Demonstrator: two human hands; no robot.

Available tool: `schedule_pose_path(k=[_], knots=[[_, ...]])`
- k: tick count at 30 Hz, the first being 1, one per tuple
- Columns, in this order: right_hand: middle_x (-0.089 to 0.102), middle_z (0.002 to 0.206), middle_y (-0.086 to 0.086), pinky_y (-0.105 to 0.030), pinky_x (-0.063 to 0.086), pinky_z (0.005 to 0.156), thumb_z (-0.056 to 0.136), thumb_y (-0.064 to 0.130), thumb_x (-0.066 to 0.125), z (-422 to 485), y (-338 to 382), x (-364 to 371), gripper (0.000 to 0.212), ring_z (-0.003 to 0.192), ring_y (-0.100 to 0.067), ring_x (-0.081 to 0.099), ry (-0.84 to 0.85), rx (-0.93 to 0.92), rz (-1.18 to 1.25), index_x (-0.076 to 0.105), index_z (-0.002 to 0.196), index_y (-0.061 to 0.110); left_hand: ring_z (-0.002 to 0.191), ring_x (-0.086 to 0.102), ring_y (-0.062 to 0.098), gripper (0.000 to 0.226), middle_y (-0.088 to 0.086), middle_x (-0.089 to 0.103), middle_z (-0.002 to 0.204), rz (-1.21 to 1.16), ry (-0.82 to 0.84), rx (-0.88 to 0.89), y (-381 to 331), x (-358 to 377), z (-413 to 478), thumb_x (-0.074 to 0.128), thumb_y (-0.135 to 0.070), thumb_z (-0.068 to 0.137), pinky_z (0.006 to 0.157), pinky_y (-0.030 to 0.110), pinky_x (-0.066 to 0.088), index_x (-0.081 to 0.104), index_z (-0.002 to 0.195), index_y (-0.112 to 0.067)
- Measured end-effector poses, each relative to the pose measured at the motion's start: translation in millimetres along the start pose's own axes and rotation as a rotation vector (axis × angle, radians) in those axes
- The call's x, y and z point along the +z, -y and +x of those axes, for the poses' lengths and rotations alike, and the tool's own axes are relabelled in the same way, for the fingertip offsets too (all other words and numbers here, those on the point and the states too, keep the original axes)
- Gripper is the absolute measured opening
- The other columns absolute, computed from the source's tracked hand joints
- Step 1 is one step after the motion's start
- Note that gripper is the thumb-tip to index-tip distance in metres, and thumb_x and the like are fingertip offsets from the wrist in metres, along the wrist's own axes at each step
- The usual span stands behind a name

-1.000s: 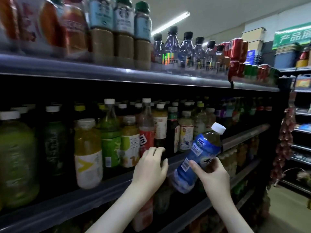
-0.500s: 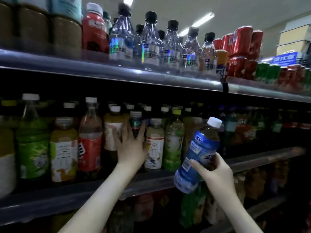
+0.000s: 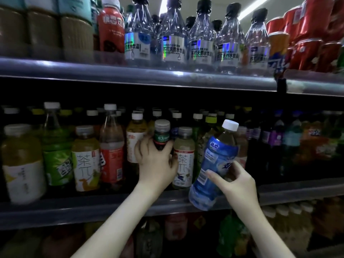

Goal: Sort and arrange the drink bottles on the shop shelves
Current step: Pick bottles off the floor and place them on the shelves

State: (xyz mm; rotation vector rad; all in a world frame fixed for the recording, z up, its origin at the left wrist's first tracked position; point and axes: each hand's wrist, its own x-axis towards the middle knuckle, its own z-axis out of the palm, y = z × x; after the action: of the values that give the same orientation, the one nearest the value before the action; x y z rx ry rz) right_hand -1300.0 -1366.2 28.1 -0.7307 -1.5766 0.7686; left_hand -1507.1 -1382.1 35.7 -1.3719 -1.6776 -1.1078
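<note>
We had our left hand [image 3: 156, 164] closed round the small dark plastic bottle with a green label and grey cap [image 3: 161, 135], fingers curled about its shoulder. It stood in the front row of the grey metal middle shelf [image 3: 74, 211]. The pale tea bottle with a white label [image 3: 183, 157] crowded it on the right and another row pressed in from the left, so a grip high on the body looked to us the only way in. Our right hand [image 3: 236, 181] held the blue-wrapped plastic bottle with a white cap [image 3: 214, 164] by its lower half, forefinger stretched across the label and thumb pressed on the other side. The bottle was tilted with its cap leaning right, near the shelf edge but off it (parked there, we supposed, until a gap opened). On the upper metal shelf [image 3: 130, 71] the clear water bottles with black caps [image 3: 173, 43] stood in a row. Our left hand hid the dark bottle's lower half, so we could not tell whether it rested on the shelf or was lifted. The far rows showed only caps, and the bottom shelf and far right labels were too dim and blurred to read.
</note>
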Motion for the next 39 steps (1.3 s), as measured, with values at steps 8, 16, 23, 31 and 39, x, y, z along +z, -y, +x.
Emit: schedule_pose_path(k=[8,16,23,31,39], knots=[[0.070,0.089,0.018,-0.006,0.048,0.064,0.071,0.019,0.083,-5.5,1.9,4.6,0.033,0.083,0.012,0.063,-0.018,0.018,0.034,0.063,0.092,0.033,0.131,0.024,0.036,0.049,0.031,0.046,0.137,0.181,0.021,0.087,11.9,11.3,0.2,0.075,-0.025,0.074,0.105,0.054,0.015,0.065,0.121,-0.020],[0.071,0.090,0.022,-0.010,0.051,0.068,0.068,0.022,0.084,-13.7,0.9,-8.2,0.037,0.087,0.009,0.064,-0.077,0.019,0.013,0.064,0.096,0.036,0.148,-0.006,0.025,0.097,0.010,0.043,0.147,0.138,0.241,0.093,-24.2,16.4,6.8,0.041,-0.069,0.084,0.103,0.047,-0.032,-0.013,0.152,-0.026],[0.069,0.091,0.022,-0.005,0.048,0.067,0.070,0.017,0.083,-27.1,-0.9,-12.6,0.037,0.085,0.012,0.063,-0.160,0.006,0.043,0.063,0.096,0.033,0.138,0.009,0.031,0.102,0.026,0.051,0.119,-0.112,0.167,-0.015,-32.7,23.9,-16.7,0.069,-0.042,0.074,0.111,0.049,-0.002,0.000,0.148,-0.034],[0.068,0.095,0.021,-0.005,0.048,0.068,0.071,0.020,0.083,-26.2,2.8,-9.8,0.035,0.085,0.013,0.062,-0.193,-0.009,0.006,0.062,0.095,0.034,0.137,0.029,0.046,0.088,0.030,0.042,0.140,0.002,0.164,-0.037,-43.6,27.4,-16.3,0.065,-0.044,0.076,0.109,0.060,0.018,0.020,0.149,-0.023],[0.070,0.093,0.020,-0.022,0.051,0.080,0.070,0.027,0.083,-30.7,9.1,-4.0,0.034,0.091,0.005,0.064,-0.186,-0.051,-0.046,0.063,0.095,0.036,0.134,0.021,0.045,0.107,0.032,0.035,0.134,-0.145,0.208,-0.148,-59.2,11.0,-4.1,0.073,-0.030,0.074,0.111,0.056,0.013,-0.010,0.141,-0.036]])
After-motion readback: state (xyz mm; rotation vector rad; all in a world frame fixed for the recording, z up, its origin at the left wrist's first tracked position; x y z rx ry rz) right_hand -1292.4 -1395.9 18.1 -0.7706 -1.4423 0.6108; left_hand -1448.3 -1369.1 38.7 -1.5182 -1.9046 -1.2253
